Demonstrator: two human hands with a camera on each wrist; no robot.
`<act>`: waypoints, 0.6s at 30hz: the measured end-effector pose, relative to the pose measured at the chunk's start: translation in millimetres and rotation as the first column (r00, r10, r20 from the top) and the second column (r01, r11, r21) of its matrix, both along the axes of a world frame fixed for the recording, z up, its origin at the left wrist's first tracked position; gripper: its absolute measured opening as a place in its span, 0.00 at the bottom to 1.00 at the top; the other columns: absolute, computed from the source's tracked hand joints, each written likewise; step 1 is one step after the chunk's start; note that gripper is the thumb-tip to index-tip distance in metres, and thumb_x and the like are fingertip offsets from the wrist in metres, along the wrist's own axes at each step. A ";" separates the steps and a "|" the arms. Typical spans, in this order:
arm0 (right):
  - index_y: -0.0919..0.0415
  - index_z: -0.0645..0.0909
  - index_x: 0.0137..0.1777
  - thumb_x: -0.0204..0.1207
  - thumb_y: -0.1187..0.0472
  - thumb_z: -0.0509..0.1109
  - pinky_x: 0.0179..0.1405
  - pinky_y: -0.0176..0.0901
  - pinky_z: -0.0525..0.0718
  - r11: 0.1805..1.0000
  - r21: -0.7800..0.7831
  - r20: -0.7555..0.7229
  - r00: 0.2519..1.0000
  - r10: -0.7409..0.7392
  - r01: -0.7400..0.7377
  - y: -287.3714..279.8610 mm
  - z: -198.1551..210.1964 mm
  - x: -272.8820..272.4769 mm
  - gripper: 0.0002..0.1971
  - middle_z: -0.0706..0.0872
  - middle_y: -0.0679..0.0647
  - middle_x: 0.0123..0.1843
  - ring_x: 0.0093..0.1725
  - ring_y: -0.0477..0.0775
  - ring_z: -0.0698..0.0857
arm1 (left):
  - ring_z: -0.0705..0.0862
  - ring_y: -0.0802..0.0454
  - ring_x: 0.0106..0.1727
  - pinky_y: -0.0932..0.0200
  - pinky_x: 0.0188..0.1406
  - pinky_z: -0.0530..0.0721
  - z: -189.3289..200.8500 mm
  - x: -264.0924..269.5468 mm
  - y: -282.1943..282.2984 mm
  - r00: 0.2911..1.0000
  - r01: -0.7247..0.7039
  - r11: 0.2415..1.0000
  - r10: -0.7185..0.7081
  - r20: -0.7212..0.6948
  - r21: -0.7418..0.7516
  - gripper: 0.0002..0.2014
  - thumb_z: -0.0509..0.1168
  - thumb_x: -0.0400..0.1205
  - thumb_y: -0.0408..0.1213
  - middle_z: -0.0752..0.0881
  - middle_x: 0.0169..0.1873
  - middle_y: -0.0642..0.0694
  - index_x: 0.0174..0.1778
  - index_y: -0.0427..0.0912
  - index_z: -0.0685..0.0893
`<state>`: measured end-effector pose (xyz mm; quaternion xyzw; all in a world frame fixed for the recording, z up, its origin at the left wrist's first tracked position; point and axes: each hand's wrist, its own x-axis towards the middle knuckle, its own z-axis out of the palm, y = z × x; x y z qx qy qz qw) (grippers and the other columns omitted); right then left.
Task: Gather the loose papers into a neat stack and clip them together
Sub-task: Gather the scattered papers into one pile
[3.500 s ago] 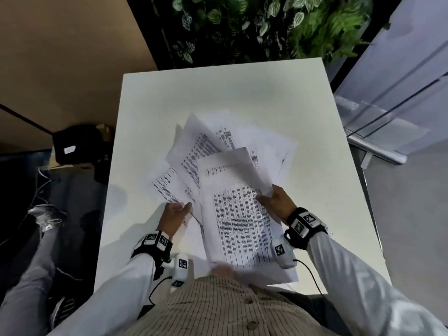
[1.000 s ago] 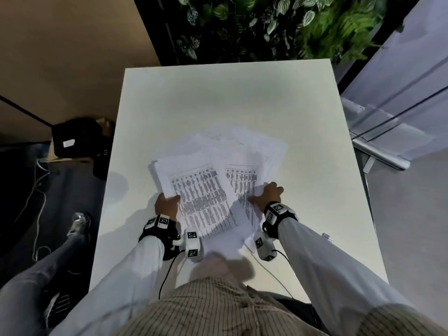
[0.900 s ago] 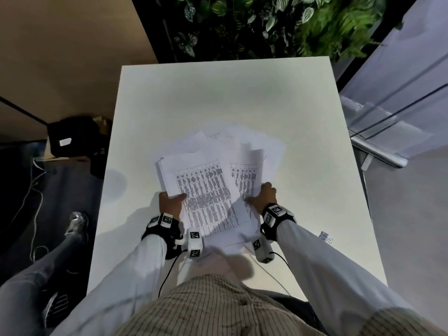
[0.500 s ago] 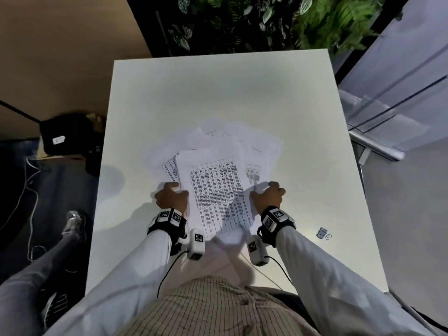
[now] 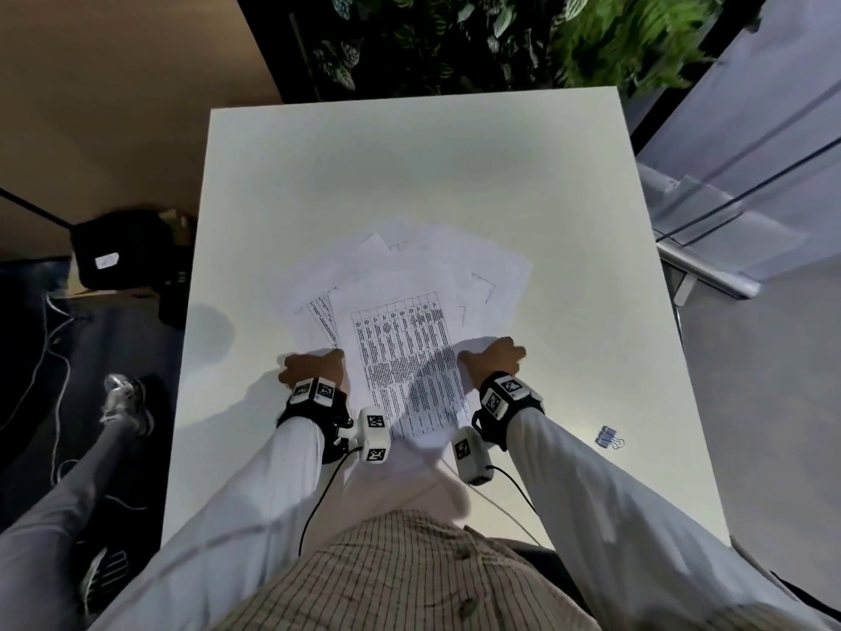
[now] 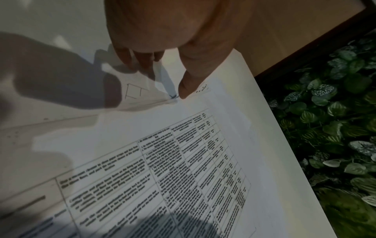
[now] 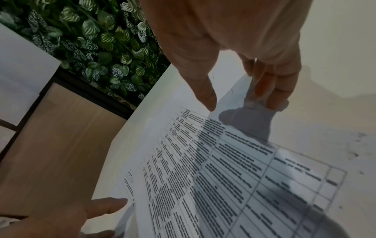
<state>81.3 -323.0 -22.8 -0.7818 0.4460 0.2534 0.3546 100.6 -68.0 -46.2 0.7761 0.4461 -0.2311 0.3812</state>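
A loose pile of white papers (image 5: 423, 284) lies fanned out mid-table, topped by a sheet printed with a table (image 5: 405, 357). My left hand (image 5: 318, 357) grips the pile's left edge. In the left wrist view the left hand (image 6: 162, 80) has its thumb (image 6: 189, 87) on the top sheet and its fingers curled at the lower sheets' edge. My right hand (image 5: 482, 352) holds the right edge. The right wrist view shows the right hand (image 7: 240, 104) with its thumb on the printed sheet (image 7: 223, 177) and fingers under a lifted paper edge. Small binder clips (image 5: 607, 437) lie right of my right forearm.
The white table (image 5: 409, 166) is bare beyond the pile. A wall of green leaves (image 5: 500, 38) stands behind its far edge. A black box (image 5: 123, 248) and cables lie on the floor to the left, and a glass partition (image 5: 728, 220) stands to the right.
The printed sheet has swung from tilted left to lying straight between my hands. Both hands moved to opposite side edges of the pile. The binder clips came into view.
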 end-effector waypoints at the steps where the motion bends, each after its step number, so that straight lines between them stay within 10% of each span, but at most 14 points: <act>1: 0.71 0.72 0.75 0.73 0.58 0.77 0.59 0.52 0.85 0.998 0.022 0.002 0.998 0.058 -0.058 0.7 0.3 3.2 0.33 0.69 0.67 0.75 0.67 0.71 0.82 | 0.73 0.30 0.76 0.44 0.73 0.76 -4.4 0.2 3.2 0.999 0.033 0.999 -0.032 -0.012 0.025 0.40 0.77 0.72 0.45 0.68 0.78 0.28 0.80 0.61 0.69; 5: 0.67 0.73 0.77 0.76 0.57 0.73 0.57 0.44 0.79 0.983 0.077 0.022 0.986 0.167 -0.169 -2.1 2.0 18.4 0.31 0.69 0.65 0.77 0.70 0.67 0.81 | 0.85 0.36 0.67 0.54 0.56 0.81 1.6 16.1 5.5 0.993 -0.085 0.993 0.091 0.069 -0.086 0.27 0.77 0.70 0.46 0.87 0.61 0.35 0.61 0.33 0.85; 9: 0.69 0.70 0.74 0.71 0.54 0.78 0.65 0.57 0.80 0.993 -0.072 0.050 0.994 0.100 -0.096 -7.4 3.5 23.2 0.36 0.69 0.65 0.74 0.73 0.70 0.76 | 0.86 0.43 0.49 0.46 0.63 0.87 13.4 23.4 12.4 0.992 -0.088 0.986 0.098 0.073 -0.139 0.12 0.71 0.78 0.48 0.85 0.49 0.38 0.49 0.43 0.85; 12: 0.68 0.70 0.77 0.70 0.52 0.80 0.67 0.55 0.79 0.984 -0.051 0.078 0.982 0.172 -0.168 -6.9 2.7 29.8 0.39 0.71 0.65 0.74 0.73 0.69 0.75 | 0.77 0.55 0.29 0.62 0.35 0.80 16.8 33.5 3.8 0.998 -0.026 0.982 0.037 0.053 -0.188 0.15 0.70 0.82 0.45 0.80 0.30 0.49 0.32 0.47 0.76; 14: 0.68 0.70 0.77 0.70 0.52 0.80 0.69 0.54 0.78 0.983 -0.015 0.088 0.979 0.182 -0.182 -4.9 3.4 35.0 0.39 0.72 0.65 0.73 0.73 0.67 0.75 | 0.85 0.49 0.26 0.65 0.27 0.76 23.8 36.2 -3.9 1.000 -0.023 0.946 0.025 0.004 -0.324 0.20 0.76 0.77 0.48 0.85 0.27 0.36 0.34 0.34 0.80; 18: 0.63 0.79 0.43 0.68 0.56 0.82 0.35 0.41 0.74 0.966 0.145 0.085 0.976 0.201 -0.212 -12.2 -5.2 33.8 0.15 0.79 0.58 0.41 0.44 0.58 0.80 | 0.79 0.50 0.18 0.67 0.23 0.76 29.4 22.0 -14.1 0.998 0.030 0.956 -0.047 -0.050 -0.292 0.22 0.82 0.71 0.46 0.85 0.26 0.34 0.36 0.29 0.84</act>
